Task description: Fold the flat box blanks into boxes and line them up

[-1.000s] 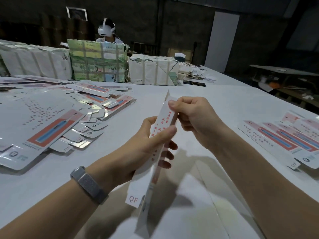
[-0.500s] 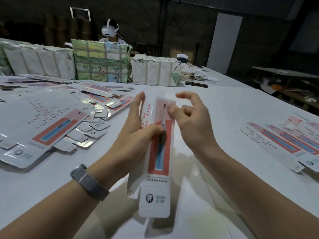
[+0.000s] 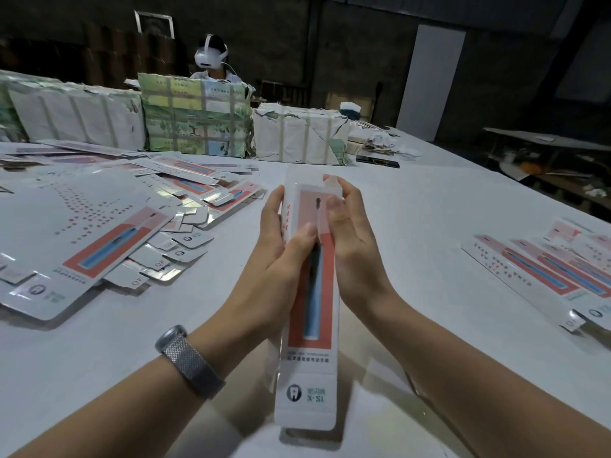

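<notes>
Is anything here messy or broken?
Yes. The wrapped bundles at the back of the table have torn, ragged paper. The flat blanks on the left lie in a sloppy, overlapping heap, not a neat stack. The box held in both hands looks undamaged.

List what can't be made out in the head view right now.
- Box back face and far end: hidden by left hand and right hand.
- Whether its near end flap is tucked: only the front face shows.
- Small print under the red panel: too small.
- Folded row: cut off by right edge.
- Blank pile: cut off by left edge.
</notes>
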### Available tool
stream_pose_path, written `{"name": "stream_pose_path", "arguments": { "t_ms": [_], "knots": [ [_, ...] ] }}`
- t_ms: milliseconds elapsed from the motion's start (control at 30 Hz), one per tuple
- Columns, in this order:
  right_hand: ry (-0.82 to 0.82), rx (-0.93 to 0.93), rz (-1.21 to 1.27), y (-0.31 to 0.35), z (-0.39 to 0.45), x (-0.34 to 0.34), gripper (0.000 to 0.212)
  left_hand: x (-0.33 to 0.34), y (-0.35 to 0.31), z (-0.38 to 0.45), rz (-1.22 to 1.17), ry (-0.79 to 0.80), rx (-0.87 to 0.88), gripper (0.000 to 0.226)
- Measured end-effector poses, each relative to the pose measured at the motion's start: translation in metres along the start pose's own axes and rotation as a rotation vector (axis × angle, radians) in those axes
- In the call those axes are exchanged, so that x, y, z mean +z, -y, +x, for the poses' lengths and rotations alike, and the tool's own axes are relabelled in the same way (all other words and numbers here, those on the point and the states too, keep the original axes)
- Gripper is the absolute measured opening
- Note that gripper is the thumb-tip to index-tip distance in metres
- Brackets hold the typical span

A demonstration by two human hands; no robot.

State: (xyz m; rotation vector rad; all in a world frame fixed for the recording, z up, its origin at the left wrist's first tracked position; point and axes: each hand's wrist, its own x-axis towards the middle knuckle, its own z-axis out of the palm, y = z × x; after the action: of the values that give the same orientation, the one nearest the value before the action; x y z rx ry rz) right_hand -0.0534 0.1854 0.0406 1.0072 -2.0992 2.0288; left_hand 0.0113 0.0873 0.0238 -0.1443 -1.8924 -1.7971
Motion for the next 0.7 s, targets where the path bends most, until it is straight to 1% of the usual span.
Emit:
{"name": "stream_pose_path", "arguments": {
  "t_ms": [133, 233, 400, 567, 700],
  "knots": [
    [0.046, 0.03, 0.041, -0.0017, 0.0007, -0.0009, 0.041, 0.001, -0.0018, -0.0016, -0.048, 0.02, 0.003, 0.061],
    [0.015, 0.02, 0.073, -0.0027, 0.0008, -0.0011, 0.033, 0.0003, -0.0033, -0.0001, -0.06, 0.035, -0.019, 0.057],
    [0.005, -0.074, 0.086, 0.001, 0.0008, 0.0028, 0.019, -0.0005, -0.0046, 0.002, -0.135, -0.041, -0.03, 0.039],
    [0.016, -0.052, 0.077, 0.0043, 0.0001, 0.0025, 0.021, 0.0023, -0.0014, -0.0011, -0.13, -0.05, -0.014, 0.035],
    [0.012, -0.023, 0.13, 0.006, -0.0014, 0.0024, 0.019, 0.004, 0.0009, -0.0002, -0.131, -0.045, -0.028, 0.035]
  ]
}}
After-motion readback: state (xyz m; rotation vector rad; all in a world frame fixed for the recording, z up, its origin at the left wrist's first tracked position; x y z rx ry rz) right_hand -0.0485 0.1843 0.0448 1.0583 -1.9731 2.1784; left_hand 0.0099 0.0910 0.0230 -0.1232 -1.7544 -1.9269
